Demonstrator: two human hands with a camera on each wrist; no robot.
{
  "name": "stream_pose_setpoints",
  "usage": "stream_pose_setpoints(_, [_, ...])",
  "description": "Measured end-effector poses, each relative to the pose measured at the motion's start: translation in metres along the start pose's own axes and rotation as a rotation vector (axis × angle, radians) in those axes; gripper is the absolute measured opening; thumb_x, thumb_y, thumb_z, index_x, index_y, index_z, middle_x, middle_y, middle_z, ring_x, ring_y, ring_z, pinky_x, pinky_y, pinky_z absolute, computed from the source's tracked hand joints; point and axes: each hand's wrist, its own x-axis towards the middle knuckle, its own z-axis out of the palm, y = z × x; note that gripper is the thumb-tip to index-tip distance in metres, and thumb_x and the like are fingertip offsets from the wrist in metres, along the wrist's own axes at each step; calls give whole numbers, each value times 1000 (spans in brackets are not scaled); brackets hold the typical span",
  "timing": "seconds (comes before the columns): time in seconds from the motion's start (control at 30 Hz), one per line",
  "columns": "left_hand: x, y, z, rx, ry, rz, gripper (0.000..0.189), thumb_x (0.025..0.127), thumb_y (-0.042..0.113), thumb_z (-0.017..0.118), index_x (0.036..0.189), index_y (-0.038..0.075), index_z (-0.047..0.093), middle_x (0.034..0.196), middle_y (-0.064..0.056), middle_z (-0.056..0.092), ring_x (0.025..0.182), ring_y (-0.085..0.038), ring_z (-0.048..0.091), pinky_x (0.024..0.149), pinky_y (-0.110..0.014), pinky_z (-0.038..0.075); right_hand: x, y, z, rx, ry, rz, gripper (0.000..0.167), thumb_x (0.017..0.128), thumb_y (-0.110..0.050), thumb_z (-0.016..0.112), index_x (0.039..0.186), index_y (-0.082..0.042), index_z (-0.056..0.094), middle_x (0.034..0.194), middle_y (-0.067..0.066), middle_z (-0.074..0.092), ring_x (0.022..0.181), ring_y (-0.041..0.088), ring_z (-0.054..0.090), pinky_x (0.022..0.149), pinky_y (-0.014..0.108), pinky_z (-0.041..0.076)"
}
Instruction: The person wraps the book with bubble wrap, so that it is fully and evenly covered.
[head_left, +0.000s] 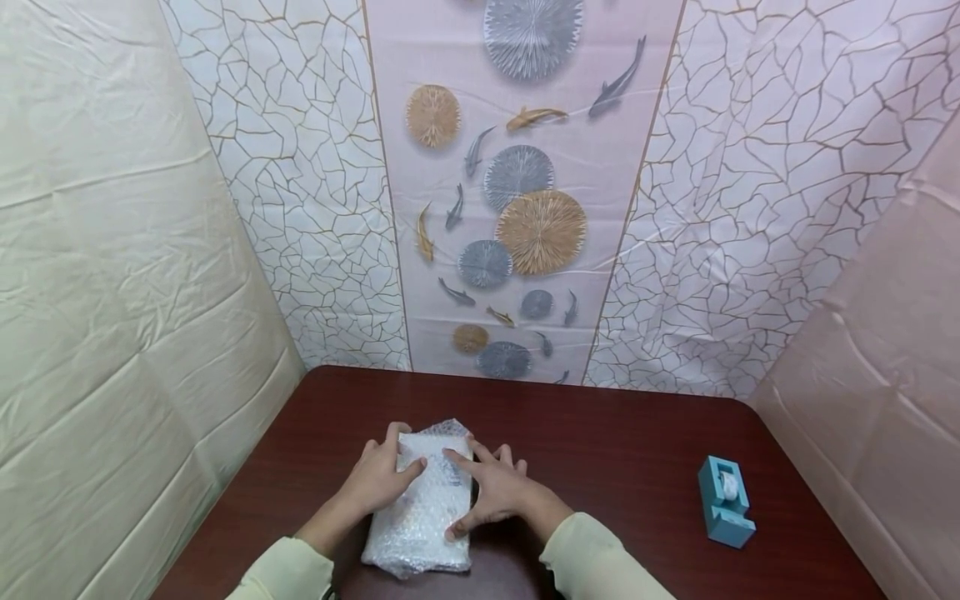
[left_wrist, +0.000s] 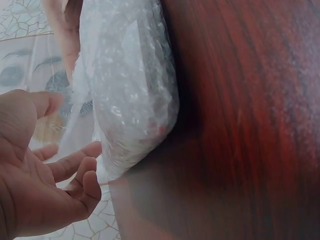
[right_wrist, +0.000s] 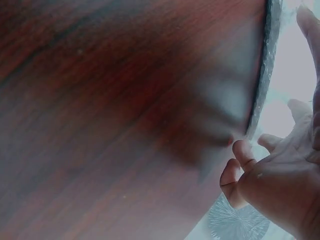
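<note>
Bubble-wrapped packet between left fingers and right fingers; both spread, touching it.

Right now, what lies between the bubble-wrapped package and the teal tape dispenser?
The head view shows the right hand touching the package, a sleeve, then bare tabletop up to the dispenser.

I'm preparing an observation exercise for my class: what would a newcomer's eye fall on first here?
Probably the patterned backdrop behind the table, with its printed fish and round gold and grey motifs. Next, the bubble-wrapped package near the table's front, with the left hand on its left side and the right hand on its right. The turquoise tape dispenser stands out toward the table's right edge.
</note>
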Motion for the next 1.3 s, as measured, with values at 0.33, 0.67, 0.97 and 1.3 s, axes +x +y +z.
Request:
stream_pose_setpoints(0.33, [-5, 2, 2, 100, 66, 118, 34, 100, 25, 78, 133, 18, 72, 143, -18, 66, 109, -33, 53, 84, -50, 47, 3, -1, 0, -64, -26, -3, 117, 70, -77, 93, 169, -56, 34, 187, 8, 15, 148, 48, 37, 100, 61, 41])
stream_pose_setpoints(0.67, [10, 19, 7, 286, -92, 577, 54, 103, 11, 69, 156, 7, 58, 164, -19, 56, 152, -42, 53, 121, -65, 48, 1, -2, -4, -81, -32, -5, 112, 71, -78, 92, 167, -51, 42, 186, 5, 19, 130, 37, 43, 95, 57, 41])
stream_pose_setpoints(0.97, [30, 24, -3, 91, -532, 500, 99, 97, 34, 83, 177, 19, 26, 184, -16, 26, 172, -46, 15, 135, -72, 21, -1, 0, -5, -57, -33, -18, 107, 74, -77, 91, 166, -46, 48, 183, 6, 28, 142, 45, 41, 109, 75, 39])
stream_pose_setpoints(1.3, [32, 6, -5, 58, -554, 413, 114, 91, 54, 88, 178, 22, 22, 184, -20, 22, 171, -48, 17, 129, -78, 29, -2, -2, -4, -43, -25, -17, 108, 72, -76, 92, 166, -53, 44, 186, 7, 21, 130, 39, 42, 101, 68, 41])
